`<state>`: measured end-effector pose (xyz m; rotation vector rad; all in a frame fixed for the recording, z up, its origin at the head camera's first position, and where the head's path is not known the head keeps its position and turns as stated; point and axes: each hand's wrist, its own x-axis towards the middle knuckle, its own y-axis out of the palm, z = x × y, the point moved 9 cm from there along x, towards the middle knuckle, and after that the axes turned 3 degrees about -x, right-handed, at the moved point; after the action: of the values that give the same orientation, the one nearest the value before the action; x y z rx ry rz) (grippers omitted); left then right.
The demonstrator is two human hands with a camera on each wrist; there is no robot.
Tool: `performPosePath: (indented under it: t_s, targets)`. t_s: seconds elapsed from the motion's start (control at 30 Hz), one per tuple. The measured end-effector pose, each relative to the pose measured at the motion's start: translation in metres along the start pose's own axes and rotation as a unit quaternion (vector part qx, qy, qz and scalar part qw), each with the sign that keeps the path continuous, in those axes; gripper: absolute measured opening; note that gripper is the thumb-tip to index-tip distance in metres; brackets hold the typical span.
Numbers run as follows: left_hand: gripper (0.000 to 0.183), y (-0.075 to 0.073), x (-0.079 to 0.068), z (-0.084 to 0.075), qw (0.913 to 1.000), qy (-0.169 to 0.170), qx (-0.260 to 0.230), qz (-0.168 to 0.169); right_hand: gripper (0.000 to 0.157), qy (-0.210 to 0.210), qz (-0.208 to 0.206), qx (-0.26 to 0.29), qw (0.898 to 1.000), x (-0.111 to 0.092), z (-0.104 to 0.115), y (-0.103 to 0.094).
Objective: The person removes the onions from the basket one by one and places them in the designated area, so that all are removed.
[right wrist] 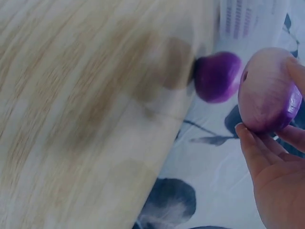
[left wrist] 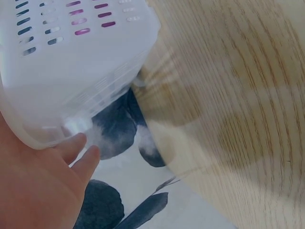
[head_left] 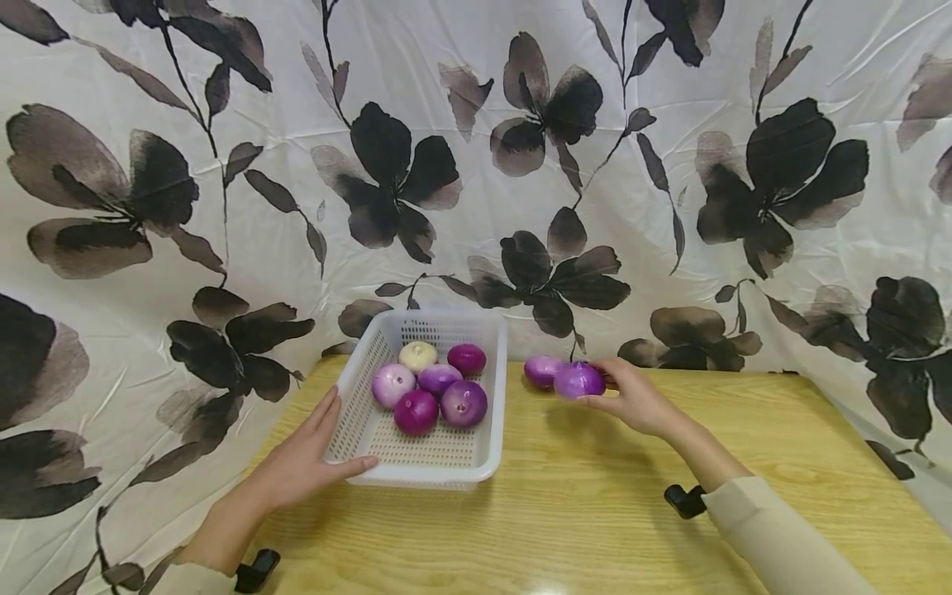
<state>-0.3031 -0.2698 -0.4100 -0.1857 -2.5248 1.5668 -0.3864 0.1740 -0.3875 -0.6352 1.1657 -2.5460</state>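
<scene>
My right hand (head_left: 632, 398) grips a shiny purple onion (head_left: 579, 380) between thumb and fingers. The right wrist view shows this onion (right wrist: 267, 90) with fingertips against its sides. Just left of it is another purple onion (head_left: 543, 372), near the table's back edge. My left hand (head_left: 312, 454) rests at the front left corner of a white plastic basket (head_left: 454, 474), its thumb along the front rim and its straight fingers against the left side. Inside the basket lie several purple onions (head_left: 464, 404) and one pale yellow onion (head_left: 418, 356).
The basket stands on a light wooden table (head_left: 550, 529), left of the middle. A white cloth (head_left: 461, 215) with dark flowers hangs behind the table and along its sides. Black straps (head_left: 685, 501) are on both wrists.
</scene>
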Motion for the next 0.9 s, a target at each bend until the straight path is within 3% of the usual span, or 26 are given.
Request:
performPosePath:
  t_s: [0.17, 0.6, 0.9]
  targets:
    - [0.123, 0.0, -0.001, 0.001, 1.0, 0.001, 0.002, -0.001, 0.058, 0.018, -0.005, -0.005, 1.0, -0.001, -0.013, -0.004]
    - [0.123, -0.001, -0.002, 0.001, 1.0, 0.004, -0.001, -0.004, 0.052, 0.017, -0.035, -0.05, 0.998, 0.01, -0.036, -0.007]
    - [0.12, -0.002, -0.004, -0.001, 0.9999, 0.008, 0.001, -0.007, 0.056, 0.07, -0.036, -0.058, 0.995, 0.022, -0.065, 0.003]
